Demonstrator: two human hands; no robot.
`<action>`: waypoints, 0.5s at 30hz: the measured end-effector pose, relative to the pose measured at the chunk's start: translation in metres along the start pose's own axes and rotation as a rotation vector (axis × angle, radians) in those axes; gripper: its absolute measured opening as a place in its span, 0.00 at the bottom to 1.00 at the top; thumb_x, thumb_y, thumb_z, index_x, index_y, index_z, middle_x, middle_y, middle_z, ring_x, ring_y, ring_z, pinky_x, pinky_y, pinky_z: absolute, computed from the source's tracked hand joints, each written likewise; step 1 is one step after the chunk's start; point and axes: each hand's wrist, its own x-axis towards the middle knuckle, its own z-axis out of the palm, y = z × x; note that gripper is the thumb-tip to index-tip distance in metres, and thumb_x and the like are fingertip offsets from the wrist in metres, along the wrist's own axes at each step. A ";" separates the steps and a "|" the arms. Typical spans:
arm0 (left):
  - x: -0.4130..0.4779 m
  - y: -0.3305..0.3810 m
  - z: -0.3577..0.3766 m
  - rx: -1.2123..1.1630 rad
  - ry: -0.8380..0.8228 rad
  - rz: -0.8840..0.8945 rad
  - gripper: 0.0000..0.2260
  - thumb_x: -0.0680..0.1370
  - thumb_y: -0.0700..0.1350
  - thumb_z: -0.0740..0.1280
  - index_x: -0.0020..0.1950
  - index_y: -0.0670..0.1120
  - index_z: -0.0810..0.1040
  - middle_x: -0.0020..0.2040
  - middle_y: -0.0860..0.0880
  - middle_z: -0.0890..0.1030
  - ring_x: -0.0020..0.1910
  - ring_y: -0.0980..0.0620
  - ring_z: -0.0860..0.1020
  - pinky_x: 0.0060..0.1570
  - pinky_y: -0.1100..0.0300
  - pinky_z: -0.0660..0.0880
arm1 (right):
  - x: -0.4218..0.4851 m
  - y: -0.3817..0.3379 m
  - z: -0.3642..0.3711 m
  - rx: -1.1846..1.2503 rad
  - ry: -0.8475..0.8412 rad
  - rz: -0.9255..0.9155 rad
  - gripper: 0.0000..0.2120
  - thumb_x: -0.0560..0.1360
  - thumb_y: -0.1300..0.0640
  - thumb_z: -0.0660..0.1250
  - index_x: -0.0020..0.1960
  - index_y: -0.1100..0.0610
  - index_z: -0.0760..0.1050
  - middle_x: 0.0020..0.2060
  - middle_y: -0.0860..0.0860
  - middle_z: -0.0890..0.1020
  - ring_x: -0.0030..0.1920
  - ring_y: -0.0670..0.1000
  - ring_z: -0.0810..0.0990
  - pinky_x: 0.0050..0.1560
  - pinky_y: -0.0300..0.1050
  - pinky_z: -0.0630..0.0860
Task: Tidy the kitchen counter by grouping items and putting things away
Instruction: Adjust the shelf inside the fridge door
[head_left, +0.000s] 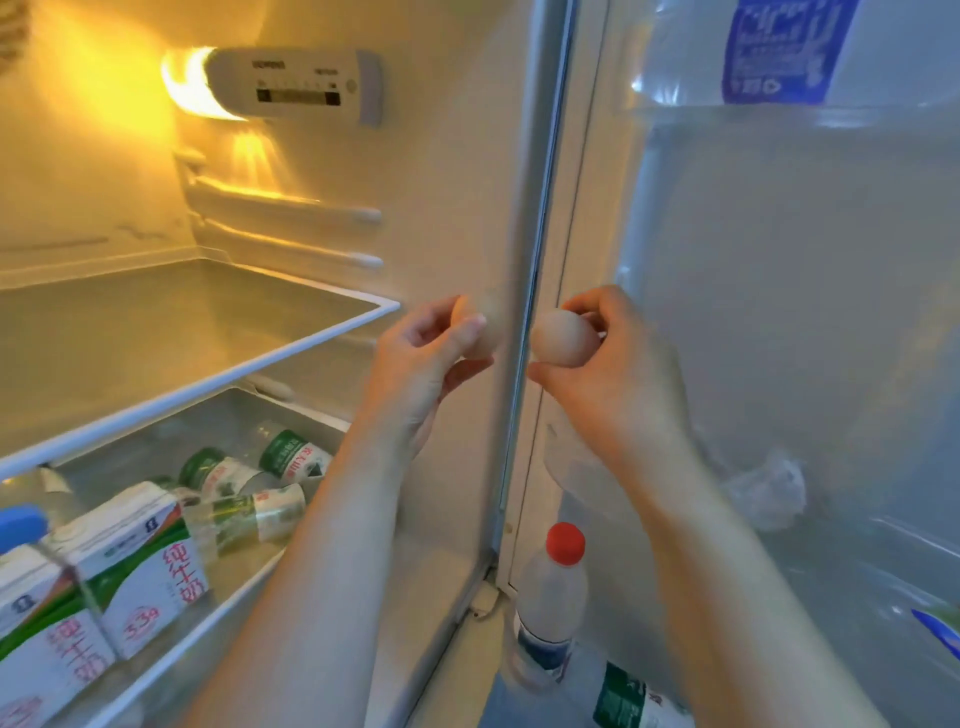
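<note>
Evidently both eggs are at the open fridge: left grip (421, 364) clamped on the left egg (483, 332) beside the shelf (218, 378), right grip (618, 369) clamped on the right egg (563, 338) by the door (779, 260). Set them down softly, apart, where neither can roll.

We see one view only, our head-worn wide-angle camera, facing forward and a little downward, close up to the open fridge (441, 197), its glass shelf (208, 385) at left, the door (779, 322) at right.
</note>
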 end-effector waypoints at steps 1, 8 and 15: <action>-0.003 0.002 -0.004 0.016 0.040 0.002 0.09 0.68 0.43 0.71 0.48 0.48 0.79 0.38 0.53 0.82 0.41 0.55 0.80 0.40 0.61 0.79 | 0.001 -0.003 0.004 0.017 -0.017 -0.025 0.19 0.66 0.54 0.76 0.52 0.48 0.71 0.41 0.42 0.77 0.47 0.50 0.78 0.49 0.50 0.76; -0.041 0.021 -0.024 0.131 0.286 0.039 0.10 0.74 0.35 0.67 0.55 0.40 0.78 0.45 0.44 0.81 0.43 0.52 0.79 0.40 0.62 0.80 | -0.019 -0.013 0.031 0.122 -0.094 -0.118 0.21 0.65 0.56 0.77 0.52 0.49 0.71 0.46 0.47 0.80 0.49 0.53 0.78 0.47 0.49 0.75; -0.122 0.024 -0.014 0.203 0.599 0.139 0.09 0.75 0.33 0.67 0.52 0.44 0.79 0.45 0.45 0.82 0.45 0.49 0.79 0.47 0.55 0.78 | -0.063 -0.010 0.030 0.255 -0.254 -0.187 0.19 0.66 0.55 0.76 0.51 0.48 0.71 0.46 0.48 0.80 0.49 0.52 0.78 0.44 0.44 0.71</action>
